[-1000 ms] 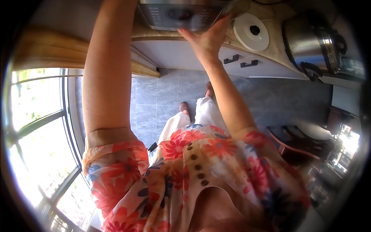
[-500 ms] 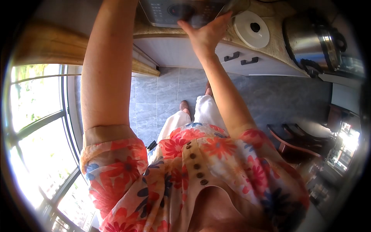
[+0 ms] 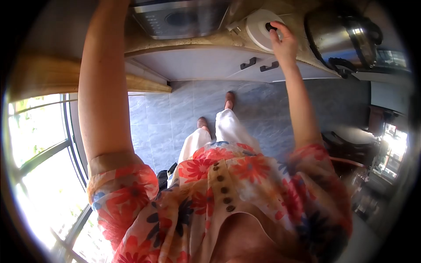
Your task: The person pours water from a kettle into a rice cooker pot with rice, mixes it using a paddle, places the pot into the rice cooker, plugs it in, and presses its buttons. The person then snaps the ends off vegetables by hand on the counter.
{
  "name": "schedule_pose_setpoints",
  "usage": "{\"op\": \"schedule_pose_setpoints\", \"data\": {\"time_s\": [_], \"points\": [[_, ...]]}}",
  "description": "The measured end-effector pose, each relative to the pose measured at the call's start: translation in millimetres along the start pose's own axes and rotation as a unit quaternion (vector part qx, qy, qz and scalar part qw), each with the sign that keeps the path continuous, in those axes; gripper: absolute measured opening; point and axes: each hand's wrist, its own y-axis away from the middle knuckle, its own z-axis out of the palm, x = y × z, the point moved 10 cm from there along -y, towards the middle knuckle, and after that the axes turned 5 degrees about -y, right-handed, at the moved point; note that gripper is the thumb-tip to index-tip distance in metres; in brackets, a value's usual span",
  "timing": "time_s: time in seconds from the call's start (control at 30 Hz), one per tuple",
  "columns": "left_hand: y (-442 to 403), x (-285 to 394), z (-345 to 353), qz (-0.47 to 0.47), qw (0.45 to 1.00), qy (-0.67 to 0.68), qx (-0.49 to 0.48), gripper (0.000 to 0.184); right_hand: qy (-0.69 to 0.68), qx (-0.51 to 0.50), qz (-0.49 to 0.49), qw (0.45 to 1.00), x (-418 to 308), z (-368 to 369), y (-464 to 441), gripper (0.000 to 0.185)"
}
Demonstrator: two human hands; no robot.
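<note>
My right hand is closed round the black knob of a round white lid, thumb on one side and fingers on the other. The lid rests flat on the countertop as far as I can see. My left forearm stretches up past the top edge of the view, so that hand is hidden. To the left of the lid stands a silver appliance with a round dial and a panel of small buttons. A plug lies between the appliance and the lid.
A large steel pot with black handles stands right of the lid. Below the counter are pale cabinet doors with black handles. Grey floor tiles lie underneath, glass windows at left, dark wooden furniture at right.
My right hand has moved right, from the front of the silver appliance to the lid's knob, and closed on it. The view has shifted, with the counter sitting further left.
</note>
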Motion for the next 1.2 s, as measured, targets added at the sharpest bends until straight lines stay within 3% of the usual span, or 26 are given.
{"op": "schedule_pose_setpoints", "data": {"time_s": [0.2,0.37,0.5,0.63,0.9,1.17,1.2], "points": [[5,4,-4,-0.022,0.999,0.043,0.005,0.021,0.140,-0.128,0.085,0.978,28,6,-43,0.018],[-6,-25,14,-0.033,0.998,-0.045,-0.042,0.030,0.186,-0.233,0.148,0.943,61,14,-44,0.017],[-11,-49,25,-0.013,0.996,-0.041,-0.076,0.035,0.113,-0.195,-0.014,0.974,45,16,-39,0.016],[-10,-45,22,0.029,0.997,-0.040,-0.055,0.032,0.102,-0.206,-0.089,0.969,33,12,-38,0.017],[-18,-69,14,0.007,0.990,-0.134,-0.052,0.032,0.030,-0.265,-0.062,0.962,42,-2,-26,0.022],[-43,-111,19,0.078,0.991,0.001,-0.108,0.029,-0.003,-0.238,-0.009,0.971,29,-73,41,0.018],[-37,-86,32,0.081,0.990,0.033,-0.114,0.028,-0.015,-0.235,0.014,0.972,28,-81,55,0.017]]}}
